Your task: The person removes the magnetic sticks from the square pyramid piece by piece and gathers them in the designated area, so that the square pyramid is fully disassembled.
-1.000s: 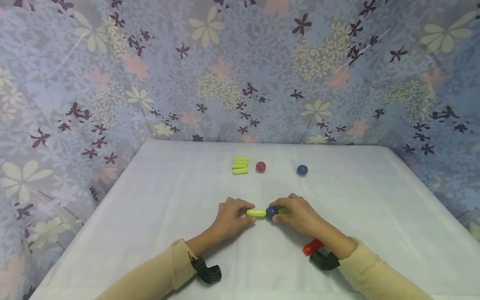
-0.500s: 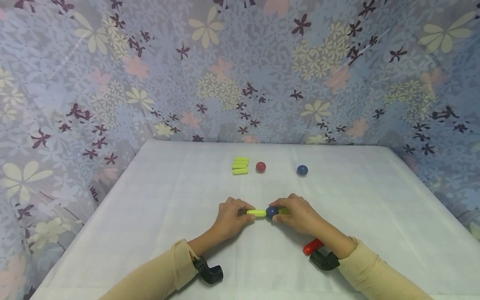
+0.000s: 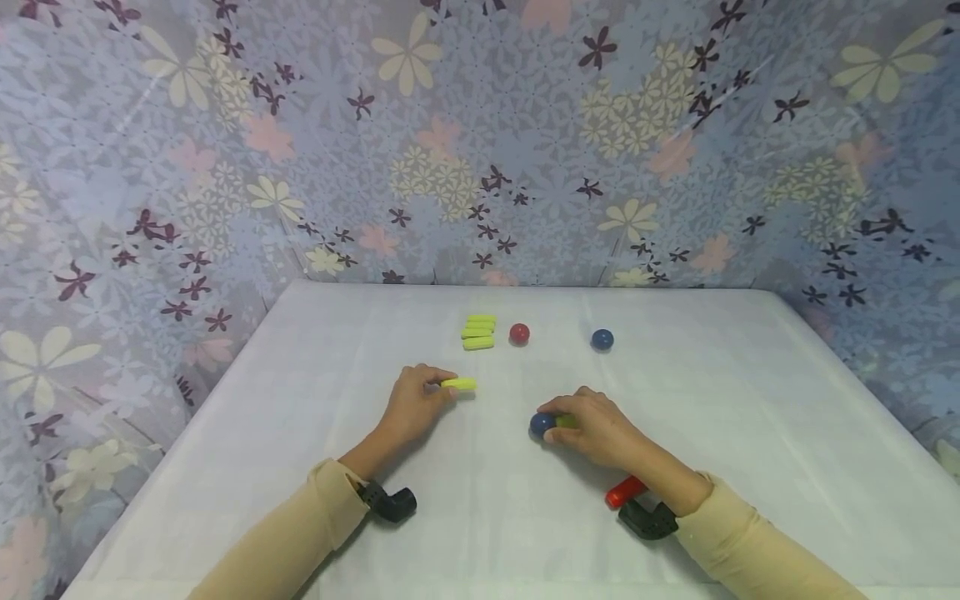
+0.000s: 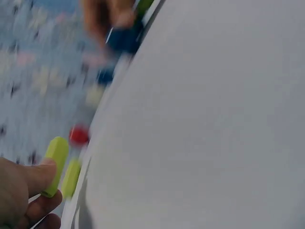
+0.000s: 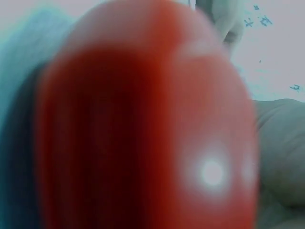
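On the white cloth-covered table (image 3: 315, 392), my two hands are well apart, each holding its own piece. My right hand (image 3: 596, 429) rests near the middle of the table, fingers curled round a short yellow-green plastic stick (image 3: 566, 422) with a dark blue ball (image 3: 540, 425) on its left end; that ball faces my left hand across a bare gap. My left hand (image 3: 412, 406) sits farther from me and to the left, pinching another short yellow-green plastic stick (image 3: 459, 384) between thumb and fingertips. Its long axis runs left to right, free end pointing right. It lies nearer the small pile of yellow-green sticks (image 3: 478, 331) at the far side than the blue ball does. Right of that pile sit a red ball (image 3: 519, 334) and a second blue ball (image 3: 602, 339), apart from each other. A red cylinder (image 3: 626, 492) lies by my right wrist and fills the blurred right wrist view.
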Motion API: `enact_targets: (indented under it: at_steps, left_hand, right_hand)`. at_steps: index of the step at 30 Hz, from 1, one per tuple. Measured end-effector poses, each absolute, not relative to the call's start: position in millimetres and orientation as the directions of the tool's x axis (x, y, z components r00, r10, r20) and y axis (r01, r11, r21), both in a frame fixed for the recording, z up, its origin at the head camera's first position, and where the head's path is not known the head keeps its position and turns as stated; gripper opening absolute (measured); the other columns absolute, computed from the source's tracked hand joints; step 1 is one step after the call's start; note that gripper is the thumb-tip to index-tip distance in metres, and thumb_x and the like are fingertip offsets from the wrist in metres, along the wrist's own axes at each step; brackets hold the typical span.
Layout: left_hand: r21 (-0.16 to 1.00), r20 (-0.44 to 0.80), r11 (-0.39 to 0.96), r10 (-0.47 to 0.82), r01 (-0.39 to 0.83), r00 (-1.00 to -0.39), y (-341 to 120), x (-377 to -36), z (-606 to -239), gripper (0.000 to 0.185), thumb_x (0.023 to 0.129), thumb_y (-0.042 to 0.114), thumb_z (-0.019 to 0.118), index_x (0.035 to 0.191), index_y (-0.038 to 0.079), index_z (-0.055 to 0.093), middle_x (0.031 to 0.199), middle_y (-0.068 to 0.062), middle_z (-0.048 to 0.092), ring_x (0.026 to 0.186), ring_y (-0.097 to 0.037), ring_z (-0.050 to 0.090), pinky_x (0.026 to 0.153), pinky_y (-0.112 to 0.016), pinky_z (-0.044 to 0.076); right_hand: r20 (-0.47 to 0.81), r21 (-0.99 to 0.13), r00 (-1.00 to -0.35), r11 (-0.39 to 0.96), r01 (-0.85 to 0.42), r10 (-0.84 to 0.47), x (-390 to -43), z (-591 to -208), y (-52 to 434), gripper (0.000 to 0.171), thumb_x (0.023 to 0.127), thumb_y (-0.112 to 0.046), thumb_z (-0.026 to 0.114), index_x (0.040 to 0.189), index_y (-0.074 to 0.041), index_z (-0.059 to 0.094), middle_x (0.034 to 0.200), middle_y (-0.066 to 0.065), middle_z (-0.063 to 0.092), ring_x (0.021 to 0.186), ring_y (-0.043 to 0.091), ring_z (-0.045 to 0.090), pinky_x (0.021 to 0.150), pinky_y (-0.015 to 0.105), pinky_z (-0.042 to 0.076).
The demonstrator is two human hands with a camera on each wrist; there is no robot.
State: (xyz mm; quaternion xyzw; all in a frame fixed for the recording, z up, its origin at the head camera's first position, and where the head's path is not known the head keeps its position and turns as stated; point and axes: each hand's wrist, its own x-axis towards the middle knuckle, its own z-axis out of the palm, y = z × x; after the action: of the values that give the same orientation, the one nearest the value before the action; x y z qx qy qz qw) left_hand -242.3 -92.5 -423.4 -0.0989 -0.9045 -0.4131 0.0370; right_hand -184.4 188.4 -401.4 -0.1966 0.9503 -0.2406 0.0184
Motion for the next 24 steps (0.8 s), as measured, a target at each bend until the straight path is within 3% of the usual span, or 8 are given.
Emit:
enact_targets:
  at_steps: [6, 11, 24]
  left_hand:
    - [0.712, 0.079, 0.699, 0.01, 0.063, -0.997, -109, -309, -422, 0.028, 0.086, 0.021, 0.066, 0.113, 0.015, 0.067, 0.113, -0.006, 0.063, 0.108, -0.025, 0.055, 0.095, -0.043, 0.043]
    - [0.67, 0.082, 0.741, -0.015, 0.043, -0.997, -112, -349, -422, 0.029, 0.087, 0.021, 0.065, 0.115, 0.015, 0.066, 0.115, -0.009, 0.066, 0.112, -0.028, 0.054, 0.102, -0.047, 0.033]
    - [0.582, 0.109, 0.811, -0.009, 0.056, -0.994, -105, -375, -427, 0.027, 0.087, 0.022, 0.065, 0.114, 0.018, 0.068, 0.106, -0.008, 0.062, 0.108, -0.028, 0.045, 0.102, -0.051, 0.029]
  right_hand:
    - [0.049, -0.469, -0.927, 0.811, -0.35, -0.372, -185, -401, 188, 0.037, 0.08, -0.028, 0.073, 0.114, -0.017, 0.068, 0.103, -0.003, 0.069, 0.084, 0.01, 0.046, 0.074, 0.026, 0.035]
    - [0.051, -0.471, -0.926, 0.809, -0.353, -0.374, -184, -403, 186, 0.037, 0.08, -0.028, 0.073, 0.114, -0.017, 0.068, 0.104, -0.003, 0.069, 0.085, 0.009, 0.047, 0.074, 0.026, 0.035]
    - [0.058, -0.45, -0.931, 0.823, -0.347, -0.36, -185, -401, 186, 0.039, 0.079, -0.028, 0.074, 0.115, -0.016, 0.068, 0.106, -0.003, 0.07, 0.089, 0.012, 0.048, 0.077, 0.029, 0.034]
